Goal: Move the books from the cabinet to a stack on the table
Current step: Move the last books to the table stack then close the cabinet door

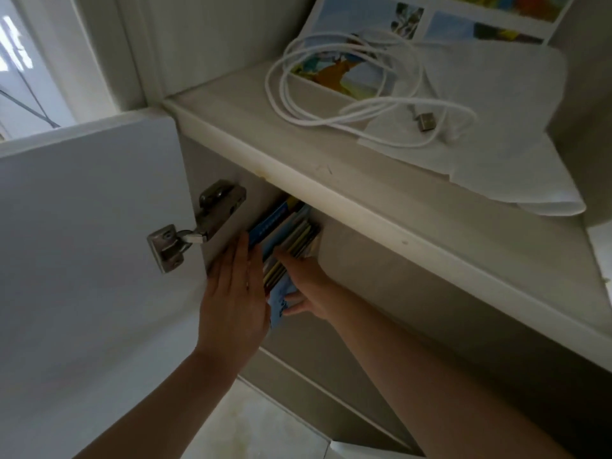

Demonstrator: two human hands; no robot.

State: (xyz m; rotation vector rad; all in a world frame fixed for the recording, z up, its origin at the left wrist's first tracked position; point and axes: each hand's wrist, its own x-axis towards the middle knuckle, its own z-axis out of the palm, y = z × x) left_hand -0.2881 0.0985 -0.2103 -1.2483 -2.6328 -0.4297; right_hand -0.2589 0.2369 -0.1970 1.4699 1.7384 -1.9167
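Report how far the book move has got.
Done: nothing visible; no table stack is in view. In hand: the books stand in the cabinet behind the open door; the left hand lies flat against their left side, and the right hand grips them from the right. Left: pulling them out and stacking them on the table.

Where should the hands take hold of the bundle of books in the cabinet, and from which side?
Grip the books by their two outer covers, coming from the open front. They stand upright with edges facing out, so the left hand presses flat on the left cover while the right hand holds the right side and the lower edge, probably squeezing them together.
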